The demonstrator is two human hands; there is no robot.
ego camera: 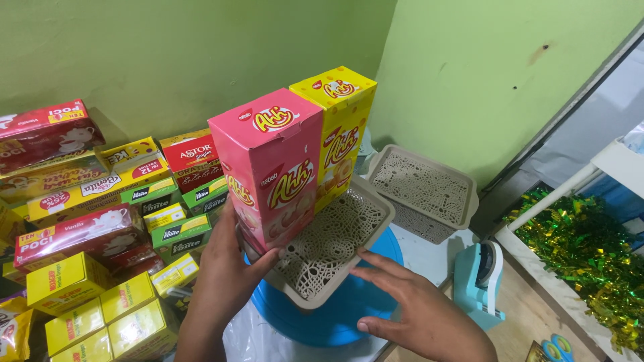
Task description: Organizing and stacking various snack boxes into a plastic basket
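Pink and upright, a snack box [272,167] stands in a beige lattice basket [339,258] at the centre of the frame, with a yellow box [342,131] touching it just behind; the left hand [225,278] clasps the pink box's lower side, thumb across its front. The right hand [419,312], fingers spread, rests its fingertips on the basket's near rim, and the basket sits on a blue round lid [335,315]. A second basket [426,191] lies at centre right, a tape dispenser [477,275] at lower right, stacked boxes [100,221] at left.
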